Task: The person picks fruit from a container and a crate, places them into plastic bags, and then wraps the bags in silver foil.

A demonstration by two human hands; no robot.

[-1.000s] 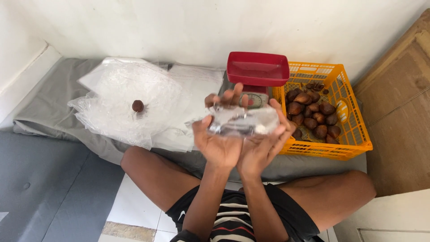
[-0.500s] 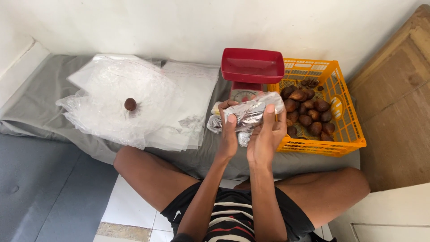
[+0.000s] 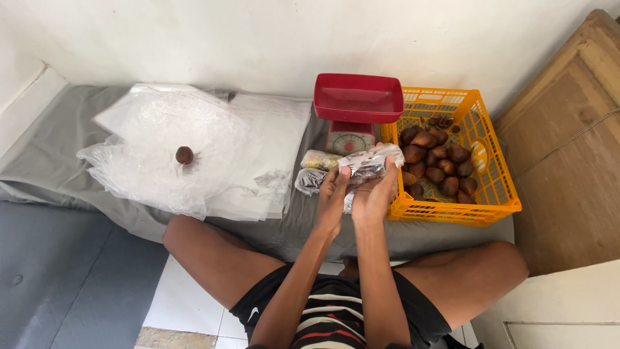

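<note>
Both my hands hold a clear plastic bag with dark brown fruit inside, low over the grey mat in front of the red kitchen scale. My left hand grips the bag's lower left side. My right hand grips its right side, next to the orange crate. The crate holds several brown scaly fruits. Two other filled bags lie on the mat just left of my hands.
A heap of clear plastic bags lies on the grey mat at the left, with one loose brown fruit on top. A wooden door stands at the right. My crossed legs are below.
My hands have carried the filled bag from in front of me down and to the right, lowering it toward the mat beside the scale and crate.
</note>
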